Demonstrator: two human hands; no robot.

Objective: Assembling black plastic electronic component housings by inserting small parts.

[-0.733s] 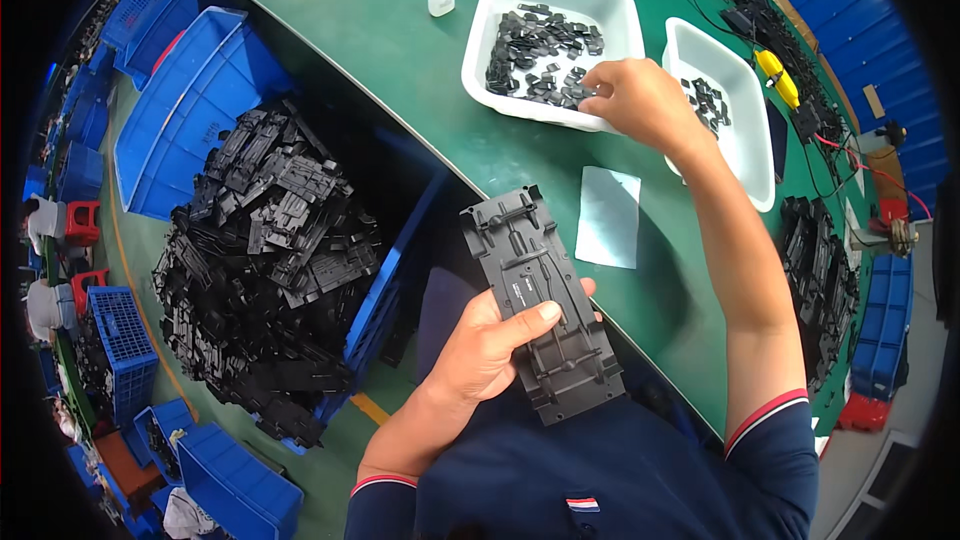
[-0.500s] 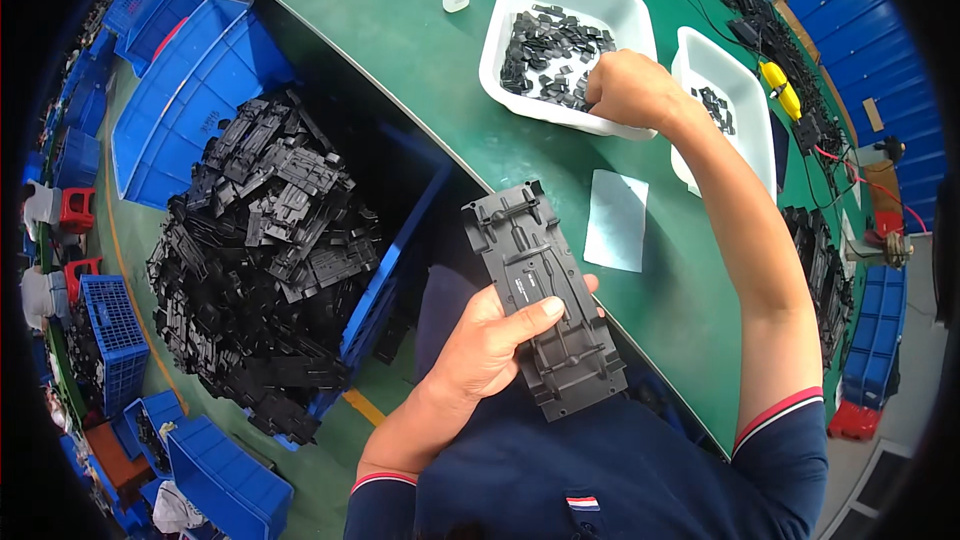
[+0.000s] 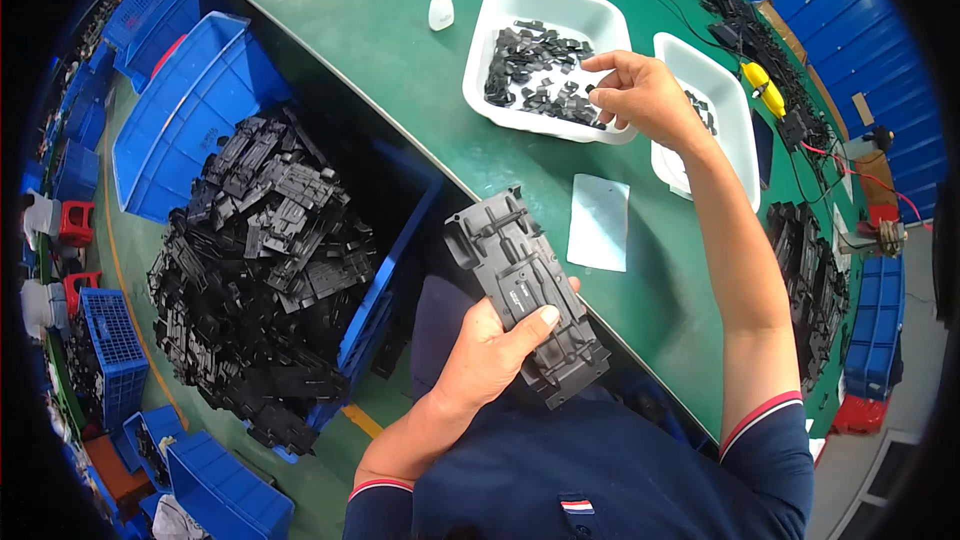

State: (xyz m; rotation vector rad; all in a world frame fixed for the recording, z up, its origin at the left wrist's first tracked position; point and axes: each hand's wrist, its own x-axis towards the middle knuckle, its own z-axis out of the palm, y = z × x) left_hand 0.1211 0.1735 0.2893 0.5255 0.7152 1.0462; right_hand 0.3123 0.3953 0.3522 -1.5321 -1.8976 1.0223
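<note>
My left hand grips a long black moulded plastic chassis plate. Its thumb lies across the plate's ribbed face, and the other fingers are mostly hidden beneath. My right hand is over the right side of a white plastic tub. Its thumb and forefinger are apart, and I see nothing held between them. Small flat black pieces lie loosely in the tub, left of and below those fingers.
A second white tub holds more small black pieces. A white sheet and a dropper bottle are on the green table. Left of the table, similar black plates are piled high beside a blue crate.
My right hand has lifted from among the small pieces, and its fingers have spread. The chassis plate in my left hand has tilted slightly. The whole view has shifted a little.
</note>
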